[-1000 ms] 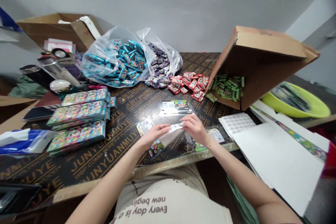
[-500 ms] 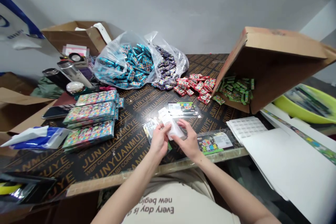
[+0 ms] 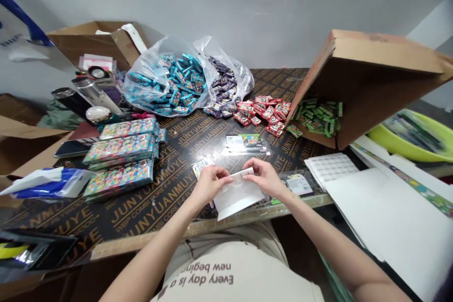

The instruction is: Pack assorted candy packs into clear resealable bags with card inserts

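A sheet of white paper [image 3: 238, 198] is spread between my hands near the table's front edge. My left hand [image 3: 211, 181] pinches its upper left corner, and my right hand [image 3: 261, 174] grips the upper right corner. Beyond the sheet lies a flat clear packet with a green printed card [image 3: 247, 144]. A second clear packet [image 3: 203, 165] shows partly behind my left hand. Another packet [image 3: 299, 184] sits to the right of my right hand, partly covered by it.
Blue sachets [image 3: 184, 82] and purple sachets [image 3: 222, 82] fill clear bags at the back. Red sachets [image 3: 265, 112] lie loose beside a tilted cardboard box [image 3: 385, 52] holding green sachets [image 3: 320, 118]. Printed boxes [image 3: 120, 151] are stacked left; white sheets [image 3: 375, 217] lie right.
The white paper, earlier held narrow and slanting, is now spread wide and hangs toward me. My hands have moved apart, each taking an upper corner.
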{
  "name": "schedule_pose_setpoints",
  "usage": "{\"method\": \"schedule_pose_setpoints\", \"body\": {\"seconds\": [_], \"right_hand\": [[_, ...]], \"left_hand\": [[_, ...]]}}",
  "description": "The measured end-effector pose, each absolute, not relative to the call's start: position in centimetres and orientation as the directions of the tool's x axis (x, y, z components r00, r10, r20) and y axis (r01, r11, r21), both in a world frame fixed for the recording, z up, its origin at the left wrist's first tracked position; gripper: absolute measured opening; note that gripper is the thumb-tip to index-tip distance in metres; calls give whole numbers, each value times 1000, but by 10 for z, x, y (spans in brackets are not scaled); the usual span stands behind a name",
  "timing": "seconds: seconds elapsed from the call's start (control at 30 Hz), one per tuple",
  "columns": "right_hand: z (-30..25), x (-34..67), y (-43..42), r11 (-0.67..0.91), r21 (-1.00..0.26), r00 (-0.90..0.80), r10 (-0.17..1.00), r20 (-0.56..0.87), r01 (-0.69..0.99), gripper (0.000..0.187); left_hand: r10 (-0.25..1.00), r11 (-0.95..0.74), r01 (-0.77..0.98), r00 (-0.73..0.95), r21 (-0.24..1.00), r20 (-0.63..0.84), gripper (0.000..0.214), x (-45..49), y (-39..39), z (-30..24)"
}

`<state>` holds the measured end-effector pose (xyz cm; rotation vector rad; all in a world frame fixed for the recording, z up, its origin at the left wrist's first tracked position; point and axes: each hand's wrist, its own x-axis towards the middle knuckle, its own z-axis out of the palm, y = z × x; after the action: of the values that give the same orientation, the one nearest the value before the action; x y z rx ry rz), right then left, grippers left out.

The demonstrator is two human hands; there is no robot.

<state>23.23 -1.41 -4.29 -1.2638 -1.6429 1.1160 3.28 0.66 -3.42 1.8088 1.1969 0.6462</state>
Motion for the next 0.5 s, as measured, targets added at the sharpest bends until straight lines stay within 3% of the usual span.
{"method": "schedule_pose_setpoints", "body": {"seconds": [0.37,0.5], "right_hand": [[-45,243,-14,-10,-970,-245,967,-72,244,18],[-47,243,-16,20,-956,-260,964,-59,292,17]], "left_hand": [[833,-276,514,549,812,-65,26,32,4,-40],[864,-182,481,495,857,-94,25,37,2,-41]]}}
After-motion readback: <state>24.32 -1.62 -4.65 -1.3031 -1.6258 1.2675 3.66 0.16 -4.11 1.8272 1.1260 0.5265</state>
